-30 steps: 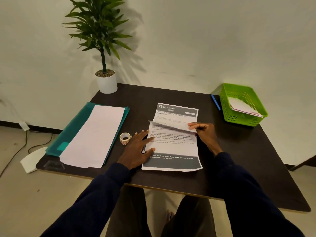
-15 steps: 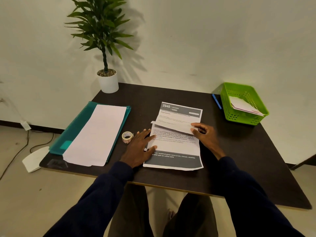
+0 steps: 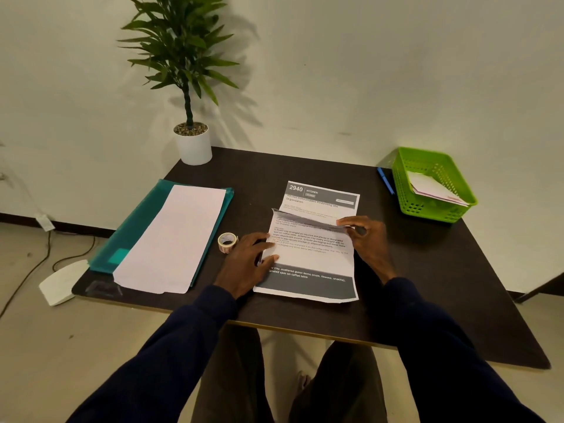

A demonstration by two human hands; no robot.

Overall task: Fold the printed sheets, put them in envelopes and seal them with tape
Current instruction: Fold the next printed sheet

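A printed sheet [image 3: 314, 257] lies on the dark table [image 3: 442, 285] in front of me, over another sheet whose "2940 KITCHEN" header [image 3: 323, 195] shows beyond it. My right hand [image 3: 366, 236] pinches the top sheet's far edge at its right corner; that edge is raised, curled toward me and blurred. My left hand [image 3: 250, 261] rests flat, fingers spread, on the sheet's left margin. A small tape roll [image 3: 227, 242] stands just left of my left hand. A long white stack of paper or envelopes [image 3: 174, 239] lies on a teal folder [image 3: 134, 227] at the left.
A green basket [image 3: 406, 184] at the far right corner holds white paper items [image 3: 433, 190], with a blue pen [image 3: 385, 180] beside it. A potted plant [image 3: 193, 146] stands at the far left corner. A white object [image 3: 61, 282] and cables lie on the floor to the left.
The raised far edge in my right hand has shifted slightly and now shows as a thinner, blurred strip. My left hand stays flat on the sheet.
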